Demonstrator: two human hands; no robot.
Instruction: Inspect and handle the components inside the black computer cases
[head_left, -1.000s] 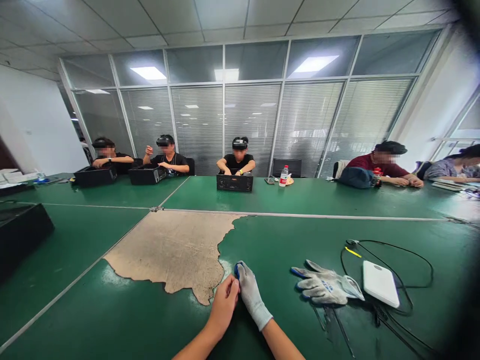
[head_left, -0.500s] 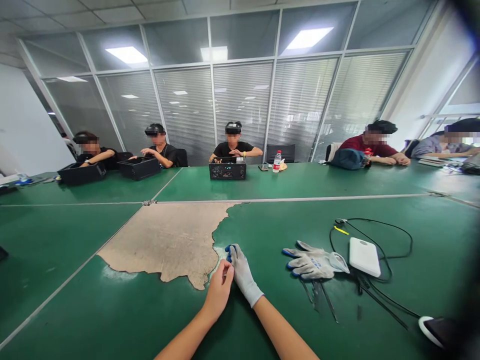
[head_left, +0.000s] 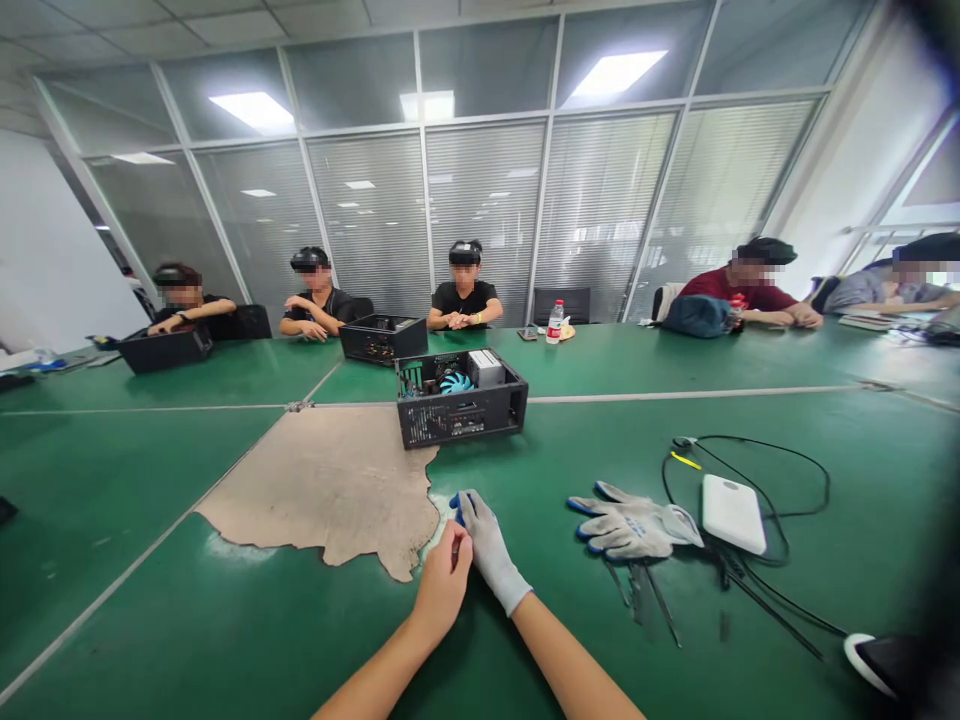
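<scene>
My left hand (head_left: 444,578) is bare and rests with its fingers curled closed; nothing shows in it. Close against it on the right is my right hand (head_left: 487,548), wearing a grey work glove with blue fingertips, its fingers also bent closed and apparently holding nothing. Both lie low over the green table (head_left: 300,650), beside the ragged right edge of a worn tan sheet (head_left: 322,490). Beyond them stands an open black computer case (head_left: 469,412), with a blue fan (head_left: 455,383) and a light power supply (head_left: 486,368) inside. It partly covers the sheet's far corner.
A loose glove (head_left: 630,525), a white box (head_left: 733,512) and black cables (head_left: 780,600) lie at right. Across the table sit several people, with another black case (head_left: 384,338), a case (head_left: 166,348) at far left and a bottle (head_left: 555,322).
One black computer case now stands nearer, across the table seam. The second case from the left has shifted right. Two people opposite have drawn their arms in. My hands have hardly moved.
</scene>
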